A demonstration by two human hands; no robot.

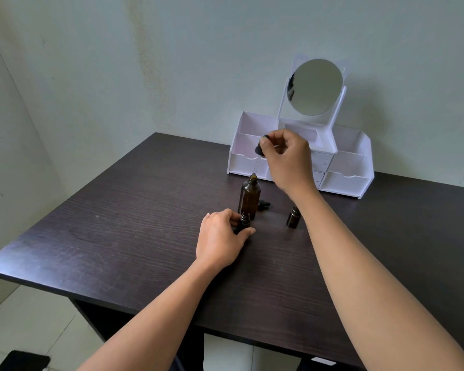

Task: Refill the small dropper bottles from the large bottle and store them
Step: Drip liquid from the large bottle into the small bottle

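Observation:
A large amber bottle (250,195) stands uncapped in the middle of the dark table (145,223). My right hand (287,159) pinches a black dropper (259,153) above it, the glass tip at the bottle's mouth. My left hand (221,238) grips a small dark dropper bottle (244,220), uncapped, just in front of the large one. A second small bottle (294,217) stands to the right, partly behind my right forearm. A black cap (264,204) lies behind the large bottle.
A white organiser (346,167) with open compartments, small drawers and a round mirror (315,87) stands at the table's back edge against the wall. The table's near edge and left corner drop to a tiled floor.

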